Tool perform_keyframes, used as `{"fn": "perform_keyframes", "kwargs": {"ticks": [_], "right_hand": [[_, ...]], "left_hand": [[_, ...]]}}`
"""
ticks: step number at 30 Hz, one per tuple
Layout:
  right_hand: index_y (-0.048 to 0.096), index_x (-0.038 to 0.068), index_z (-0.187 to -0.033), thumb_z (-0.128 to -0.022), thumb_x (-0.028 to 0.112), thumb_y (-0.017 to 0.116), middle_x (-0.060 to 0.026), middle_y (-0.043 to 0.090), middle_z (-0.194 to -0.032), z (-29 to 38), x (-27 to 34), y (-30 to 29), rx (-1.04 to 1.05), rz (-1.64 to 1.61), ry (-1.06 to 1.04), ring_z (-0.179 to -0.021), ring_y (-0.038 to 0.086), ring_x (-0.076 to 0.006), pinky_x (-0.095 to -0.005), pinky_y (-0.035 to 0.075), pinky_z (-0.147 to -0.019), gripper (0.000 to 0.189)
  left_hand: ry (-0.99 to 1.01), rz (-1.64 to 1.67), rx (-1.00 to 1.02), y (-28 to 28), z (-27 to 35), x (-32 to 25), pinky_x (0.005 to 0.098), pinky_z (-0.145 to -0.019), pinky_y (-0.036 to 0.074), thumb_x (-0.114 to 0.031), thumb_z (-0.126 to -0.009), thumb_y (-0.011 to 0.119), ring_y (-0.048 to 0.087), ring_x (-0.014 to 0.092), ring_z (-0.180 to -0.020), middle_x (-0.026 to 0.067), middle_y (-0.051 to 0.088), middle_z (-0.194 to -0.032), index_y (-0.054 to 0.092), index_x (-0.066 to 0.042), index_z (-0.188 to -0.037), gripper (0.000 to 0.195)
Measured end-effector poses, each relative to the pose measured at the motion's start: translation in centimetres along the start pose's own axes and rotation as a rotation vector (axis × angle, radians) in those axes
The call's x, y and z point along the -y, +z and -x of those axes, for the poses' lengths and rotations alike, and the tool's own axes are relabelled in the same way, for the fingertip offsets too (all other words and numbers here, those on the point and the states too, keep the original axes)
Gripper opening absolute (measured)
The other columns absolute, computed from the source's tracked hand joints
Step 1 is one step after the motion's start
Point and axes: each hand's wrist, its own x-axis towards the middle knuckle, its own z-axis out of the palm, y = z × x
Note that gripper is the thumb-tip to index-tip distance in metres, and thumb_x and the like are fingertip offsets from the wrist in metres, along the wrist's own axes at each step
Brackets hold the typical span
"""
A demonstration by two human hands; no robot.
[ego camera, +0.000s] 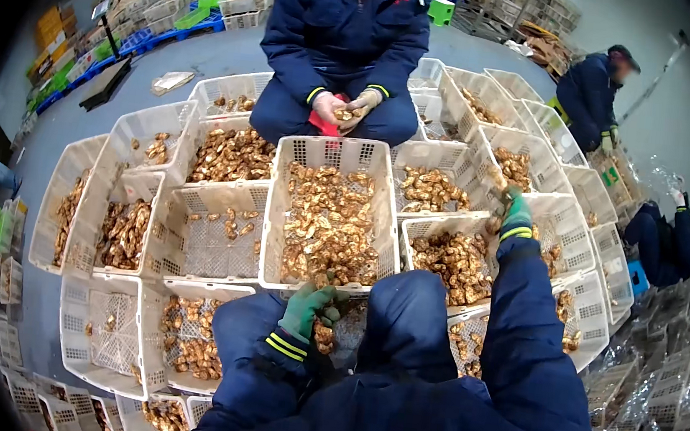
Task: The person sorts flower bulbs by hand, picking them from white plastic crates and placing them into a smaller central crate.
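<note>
Brown-and-gold mushrooms (329,214) lie spread in the white plastic crate (393,252) before me. My left hand (312,308), in a green glove, is closed around several mushrooms at the near edge of this crate; one shows below the fingers (324,337). Stretched out to the right, my right hand (514,209), also green-gloved, is at the shared walls of the right-hand crates. Brown mushrooms are against its fingers, but whether it grips them cannot be told. Just below it stands a crate of darker mushrooms (453,261).
Opposite me a seated co-worker (344,51) holds mushrooms in gloved hands. More mushroom crates stand left (222,183) and right (557,203), their walls close together. Two other people work at the far right, one near a blue stool (637,277). Stacked crates stand on blue pallets (181,31) at the back left.
</note>
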Motion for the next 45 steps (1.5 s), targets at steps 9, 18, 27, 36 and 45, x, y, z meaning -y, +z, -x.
{"fn": "perform_keyframes", "kwargs": {"ticks": [9,18,27,36,45], "right_hand": [[0.051,0.006,-0.122,-0.087,0.028,0.052,-0.0061,0.058,-0.084,13.2,-6.8,7.7,0.666,-0.157,-0.073,-0.075,0.054,-0.0131,-0.0265,0.047,-0.055,0.042],[0.045,0.002,-0.125,-0.087,0.035,0.055,-0.0073,0.059,-0.089,20.9,-15.6,13.6,0.913,-0.108,0.057,-0.075,0.057,-0.0157,-0.0301,0.049,-0.072,0.052],[0.048,0.005,-0.122,-0.08,0.028,0.059,-0.0201,0.049,-0.113,20.8,-12.5,9.1,1.217,1.251,-0.662,-0.092,0.057,-0.0269,-0.0339,0.045,-0.082,0.049],[0.06,-0.001,-0.089,-0.081,0.016,0.052,-0.0113,0.06,-0.071,19.8,-12.7,7.3,1.137,0.246,0.474,-0.06,0.06,-0.024,-0.0282,0.047,-0.055,0.02],[0.05,-0.002,-0.109,-0.086,0.012,0.047,-0.0186,0.058,-0.094,17.8,-14.4,6.5,1.245,0.287,-0.816,-0.083,0.06,-0.0259,-0.0333,0.05,-0.071,0.027]], "left_hand": [[0.02,0.386,0.151,2.9,-0.3,0.0,0.0216,-0.044,0.039,-0.028,-0.084,0.058,0.051,0.012,-0.053,0.0111,0.062,-0.084,0.054,-0.004,-0.102,0.03],[0.15,0.21,0.083,0.5,1.4,0.3,0.0188,-0.042,0.04,-0.036,-0.087,0.05,0.052,0.011,-0.054,0.0058,0.061,-0.083,0.051,-0.007,-0.118,0.042],[0.108,0.352,0.079,0.4,1.4,-0.8,0.018,-0.043,0.04,-0.031,-0.09,0.048,0.053,0.01,-0.055,0.0062,0.06,-0.086,0.05,-0.006,-0.116,0.036],[0.162,0.113,-0.102,1.2,2.1,-1.8,0.0256,-0.048,0.046,-0.031,-0.088,0.048,0.056,0.014,-0.056,0.008,0.061,-0.084,0.05,-0.003,-0.118,0.041],[0.228,0.107,0.092,1.4,1.0,-1.1,0.0203,-0.039,0.043,-0.025,-0.084,0.056,0.058,0.012,-0.05,0.0066,0.064,-0.079,0.049,0.0,-0.115,0.04]]}}
